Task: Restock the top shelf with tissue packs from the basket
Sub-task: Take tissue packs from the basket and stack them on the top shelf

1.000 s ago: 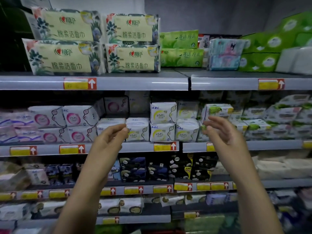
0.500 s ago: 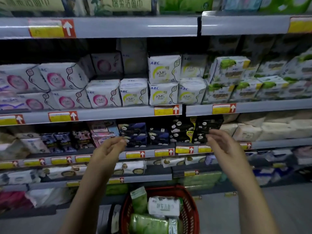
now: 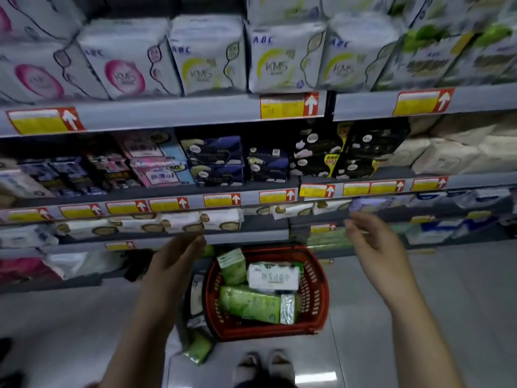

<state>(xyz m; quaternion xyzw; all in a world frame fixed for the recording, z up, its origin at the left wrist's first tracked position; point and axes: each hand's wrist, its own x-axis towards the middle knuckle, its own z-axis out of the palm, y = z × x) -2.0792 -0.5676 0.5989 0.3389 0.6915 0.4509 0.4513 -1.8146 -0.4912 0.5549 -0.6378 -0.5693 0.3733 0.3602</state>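
Observation:
A red plastic basket (image 3: 319, 292) stands on the floor below me. In it lie a white tissue pack (image 3: 272, 277), a long green pack (image 3: 249, 303) and an upright green pack (image 3: 232, 266). My left hand (image 3: 174, 259) hangs above the basket's left rim with loosely curled fingers, holding nothing. My right hand (image 3: 372, 239) is up and to the right of the basket, fingers relaxed and empty. The top shelf is out of view.
Shelves of packaged goods (image 3: 282, 60) with yellow price tags (image 3: 288, 106) fill the upper view. A small green pack (image 3: 198, 350) and other packs lie on the grey floor left of the basket. My shoes (image 3: 263, 365) show at the bottom.
My view has tilted down from the top shelf to the basket on the floor. Both empty hands have come down with it, toward the basket.

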